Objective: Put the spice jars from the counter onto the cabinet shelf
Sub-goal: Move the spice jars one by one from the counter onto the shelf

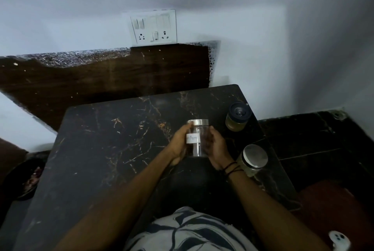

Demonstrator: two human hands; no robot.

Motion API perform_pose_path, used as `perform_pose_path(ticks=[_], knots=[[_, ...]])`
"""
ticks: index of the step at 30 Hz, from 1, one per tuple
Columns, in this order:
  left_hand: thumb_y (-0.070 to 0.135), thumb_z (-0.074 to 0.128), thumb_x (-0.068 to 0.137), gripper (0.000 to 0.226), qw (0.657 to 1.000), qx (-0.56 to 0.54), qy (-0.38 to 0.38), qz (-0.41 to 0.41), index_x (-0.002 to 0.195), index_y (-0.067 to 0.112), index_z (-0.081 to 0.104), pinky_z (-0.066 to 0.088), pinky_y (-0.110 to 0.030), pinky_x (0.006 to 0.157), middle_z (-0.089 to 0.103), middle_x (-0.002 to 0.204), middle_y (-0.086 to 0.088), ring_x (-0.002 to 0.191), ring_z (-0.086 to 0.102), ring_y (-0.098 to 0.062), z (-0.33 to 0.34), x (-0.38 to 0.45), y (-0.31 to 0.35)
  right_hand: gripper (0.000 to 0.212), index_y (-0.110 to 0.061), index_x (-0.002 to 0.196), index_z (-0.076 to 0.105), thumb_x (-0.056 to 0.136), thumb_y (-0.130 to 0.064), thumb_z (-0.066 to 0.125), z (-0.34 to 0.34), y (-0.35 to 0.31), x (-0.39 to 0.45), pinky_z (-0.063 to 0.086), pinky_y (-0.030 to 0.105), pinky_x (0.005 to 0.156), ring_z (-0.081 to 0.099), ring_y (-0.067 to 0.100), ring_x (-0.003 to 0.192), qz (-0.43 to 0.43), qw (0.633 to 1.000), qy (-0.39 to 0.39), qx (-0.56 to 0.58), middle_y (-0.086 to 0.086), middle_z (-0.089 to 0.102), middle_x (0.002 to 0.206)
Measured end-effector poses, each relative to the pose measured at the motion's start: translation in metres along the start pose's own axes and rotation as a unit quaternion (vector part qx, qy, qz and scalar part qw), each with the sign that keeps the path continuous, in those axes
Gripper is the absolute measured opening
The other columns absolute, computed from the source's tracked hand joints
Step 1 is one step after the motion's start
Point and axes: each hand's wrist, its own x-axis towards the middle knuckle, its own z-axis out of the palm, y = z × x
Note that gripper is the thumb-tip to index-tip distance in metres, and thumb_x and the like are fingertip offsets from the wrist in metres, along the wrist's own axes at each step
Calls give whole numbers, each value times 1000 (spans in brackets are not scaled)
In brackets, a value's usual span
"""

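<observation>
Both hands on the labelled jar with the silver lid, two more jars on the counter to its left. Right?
Not quite. In the head view both hands, left hand and right hand, do hold the labelled jar, but the two other jars, dark-lidded jar and silver-lidded jar, stand on the counter to its right, not its left.

Labelled clear jar (pixel 197 138) held, two jars (pixel 238 117) on counter (pixel 113 149)

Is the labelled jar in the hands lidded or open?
Lidded: a silver lid sits on the labelled jar, held between the left hand and right hand.
</observation>
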Motion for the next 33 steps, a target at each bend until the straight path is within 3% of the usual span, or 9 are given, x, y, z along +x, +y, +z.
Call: perform_pose_path(ticks=[4,9,13,15,19,22,26,30,33], knots=[[51,36,100,48,1000,-15,12,-13,125,20,63,53,-52,92,72,117,-13,111,65,-32,-6,-3,-8,52,-5,121,64,100,-44,37,-2,5,-1,47,53,101,62,39,112,19,1000,-3,-5,23,67,119],[52,49,94,48,1000,-7,28,7,127,20,62,54,-50,88,69,123,-15,114,64,-34,-6,-6,-4,49,-12,124,61,100,-45,35,0,2,-6,54,42,78,65,35,108,-11,999,13,-35,19,67,120],[53,62,85,46,998,-10,28,49,120,23,67,56,-50,85,69,123,-14,115,63,-35,3,-3,28,49,-7,129,53,103,-42,31,11,-27,-5,51,52,91,60,41,114,-89,995,-7,-51,24,62,125],[51,63,85,43,996,-15,29,82,117,23,69,53,-54,93,70,122,-14,117,62,-37,10,-2,52,44,-11,126,54,103,-40,32,22,-51,-6,53,51,90,63,37,110,-129,989,-12,-68,20,65,121],[48,60,89,55,987,-19,14,157,129,12,61,41,-58,108,60,133,-24,122,57,-41,30,-10,115,36,-16,122,57,102,-38,38,50,-112,-13,54,49,90,66,32,108,-208,974,-60,-66,11,70,115],[49,58,90,54,975,-11,-20,221,129,12,62,48,-49,98,61,131,-24,111,61,-33,45,-24,172,40,-18,125,55,92,-38,47,74,-163,-25,56,40,86,67,23,106,-280,950,-116,-73,7,69,119],[53,54,93,53,957,19,-34,287,128,15,64,49,-48,96,67,126,-19,110,64,-32,72,-53,257,37,-21,119,61,85,-33,52,114,-236,-46,56,30,78,68,16,100,-360,920,-136,-73,5,70,115],[56,51,94,50,935,66,-21,346,125,20,65,53,-39,83,74,115,-10,96,69,-22,94,-80,317,32,-29,119,61,90,-36,50,144,-286,-63,55,32,87,65,18,110,-429,889,-137,-79,-2,69,118],[43,40,99,46,919,62,-20,388,123,14,65,47,-40,80,71,107,-9,97,61,-23,104,-98,353,25,-32,123,56,99,-31,48,159,-322,-70,56,27,80,67,16,105,-482,862,-132,-87,-4,69,119]])
